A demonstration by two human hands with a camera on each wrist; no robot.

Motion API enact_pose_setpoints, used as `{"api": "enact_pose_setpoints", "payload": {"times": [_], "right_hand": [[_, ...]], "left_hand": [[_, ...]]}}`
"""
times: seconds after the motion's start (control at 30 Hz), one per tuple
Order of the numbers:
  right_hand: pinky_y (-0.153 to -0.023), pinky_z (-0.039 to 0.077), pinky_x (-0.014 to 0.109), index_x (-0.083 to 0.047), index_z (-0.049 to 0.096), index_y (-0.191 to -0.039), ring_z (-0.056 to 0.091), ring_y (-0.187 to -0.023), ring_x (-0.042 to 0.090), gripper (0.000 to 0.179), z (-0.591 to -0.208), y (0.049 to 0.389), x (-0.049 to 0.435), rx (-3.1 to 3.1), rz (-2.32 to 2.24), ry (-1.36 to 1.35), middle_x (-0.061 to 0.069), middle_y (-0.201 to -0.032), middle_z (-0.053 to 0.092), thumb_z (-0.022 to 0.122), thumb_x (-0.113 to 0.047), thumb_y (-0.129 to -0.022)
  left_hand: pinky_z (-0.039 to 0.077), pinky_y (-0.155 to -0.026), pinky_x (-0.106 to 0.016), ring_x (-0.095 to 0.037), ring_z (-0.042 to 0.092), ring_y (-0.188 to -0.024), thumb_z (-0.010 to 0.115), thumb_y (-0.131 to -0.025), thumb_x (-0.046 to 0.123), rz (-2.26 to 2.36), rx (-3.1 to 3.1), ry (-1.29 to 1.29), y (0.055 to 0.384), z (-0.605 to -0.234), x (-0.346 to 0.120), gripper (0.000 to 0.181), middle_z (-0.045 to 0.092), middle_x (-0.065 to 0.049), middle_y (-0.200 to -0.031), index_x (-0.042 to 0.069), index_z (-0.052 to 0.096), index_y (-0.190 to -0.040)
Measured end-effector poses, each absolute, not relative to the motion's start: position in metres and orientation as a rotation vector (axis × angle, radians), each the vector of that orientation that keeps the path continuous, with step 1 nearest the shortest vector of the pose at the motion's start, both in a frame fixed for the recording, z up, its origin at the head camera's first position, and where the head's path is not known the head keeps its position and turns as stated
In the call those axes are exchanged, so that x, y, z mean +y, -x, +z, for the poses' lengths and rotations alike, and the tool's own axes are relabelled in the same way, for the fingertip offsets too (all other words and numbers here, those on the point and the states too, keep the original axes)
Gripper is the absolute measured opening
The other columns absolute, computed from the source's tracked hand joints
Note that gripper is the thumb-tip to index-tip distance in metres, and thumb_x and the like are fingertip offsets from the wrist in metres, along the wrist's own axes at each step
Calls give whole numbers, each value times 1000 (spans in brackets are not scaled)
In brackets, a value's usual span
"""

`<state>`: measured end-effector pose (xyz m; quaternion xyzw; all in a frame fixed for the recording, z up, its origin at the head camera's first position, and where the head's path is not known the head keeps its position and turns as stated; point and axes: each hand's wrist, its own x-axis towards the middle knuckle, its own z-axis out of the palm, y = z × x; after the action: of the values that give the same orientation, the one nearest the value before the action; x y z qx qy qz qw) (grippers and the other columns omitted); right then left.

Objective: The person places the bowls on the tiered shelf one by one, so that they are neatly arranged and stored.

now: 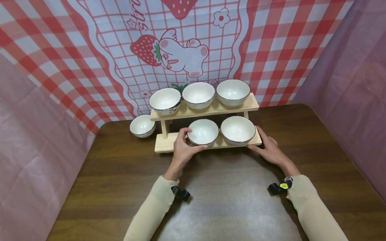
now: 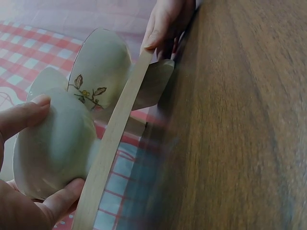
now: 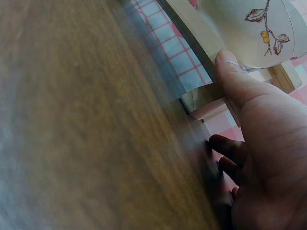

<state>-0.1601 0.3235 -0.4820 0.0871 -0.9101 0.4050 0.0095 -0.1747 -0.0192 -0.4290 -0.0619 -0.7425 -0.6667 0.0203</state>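
On the lower board of a two-tier wooden rack (image 1: pixel 164 143), my left hand (image 1: pixel 184 149) holds a white bowl (image 1: pixel 203 131) with a dark rim, thumb at the front and fingers round its left side. The left wrist view shows the same bowl (image 2: pixel 62 139) between thumb and fingertips, close to the board. My right hand (image 1: pixel 268 147) grips the right end of the lower board, its thumb on the front edge in the right wrist view. Beside that hand, a second bowl (image 1: pixel 237 129) sits on the board; its side carries a leaf-and-berry sprig (image 3: pixel 268 33).
Three more bowls, left (image 1: pixel 165 99), middle (image 1: pixel 198 94) and right (image 1: pixel 233 91), stand along the upper board. A smaller bowl (image 1: pixel 142 126) rests on the brown table (image 1: pixel 120 187) left of the rack. Behind hangs a red-and-white checked cloth (image 1: pixel 277 43).
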Motion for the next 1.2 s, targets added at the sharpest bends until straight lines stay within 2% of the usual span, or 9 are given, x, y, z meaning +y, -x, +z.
{"api": "enact_pose_setpoints", "payload": {"times": [0.13, 0.23, 0.4, 0.67, 0.8, 0.93, 1.2], "right_hand": [[-114, 13, 69, -6, 10, -161, 27, -147, 49, 91, -482, 160, 324, -2847, 1265, -269, 26, -164, 22, 67, -34, -95], [-114, 12, 69, -6, 9, -161, 26, -147, 49, 92, -482, 160, 324, -2849, 1265, -267, 26, -164, 22, 67, -34, -95], [-115, 12, 69, -7, 8, -161, 26, -148, 49, 93, -483, 160, 325, -2848, 1264, -268, 25, -165, 22, 67, -34, -95], [-114, 12, 68, -8, 9, -161, 26, -147, 49, 92, -482, 160, 324, -2848, 1264, -271, 25, -164, 22, 67, -34, -95], [-114, 13, 68, -8, 10, -162, 28, -147, 48, 92, -482, 160, 323, -2844, 1266, -277, 25, -164, 24, 68, -33, -95], [-113, 14, 68, -9, 11, -161, 29, -146, 48, 91, -482, 160, 323, -2839, 1264, -279, 25, -164, 24, 68, -33, -95], [-111, 17, 67, -9, 14, -161, 34, -141, 47, 90, -483, 160, 323, -2816, 1267, -283, 24, -163, 28, 69, -33, -94]], "left_hand": [[56, -80, -23, -31, 68, -100, 90, -64, 0, -2060, -2318, 215, 173, -428, -19, 72, 60, -24, -127, 3, 48, -122], [55, -81, -26, -31, 67, -100, 89, -67, 4, -2018, -2376, 243, 172, -427, -19, 76, 57, -25, -130, 6, 46, -129], [55, -93, -36, -36, 62, -115, 88, -70, 7, -1980, -2420, 312, 173, -426, -20, 88, 49, -23, -141, 12, 39, -143], [51, -103, -44, -41, 57, -124, 89, -68, 3, -2002, -2428, 339, 174, -425, -22, 107, 40, -21, -152, 7, 25, -154], [49, -106, -46, -42, 54, -128, 87, -70, 3, -2002, -2444, 372, 173, -422, -27, 107, 35, -23, -154, 5, 22, -155], [48, -105, -48, -40, 52, -130, 87, -70, 3, -2025, -2448, 346, 172, -419, -37, 105, 32, -23, -155, 8, 24, -154], [45, -111, -52, -39, 43, -142, 87, -71, 5, -2057, -2472, 226, 169, -414, -60, 104, 30, -16, -160, 15, 26, -155]]}}
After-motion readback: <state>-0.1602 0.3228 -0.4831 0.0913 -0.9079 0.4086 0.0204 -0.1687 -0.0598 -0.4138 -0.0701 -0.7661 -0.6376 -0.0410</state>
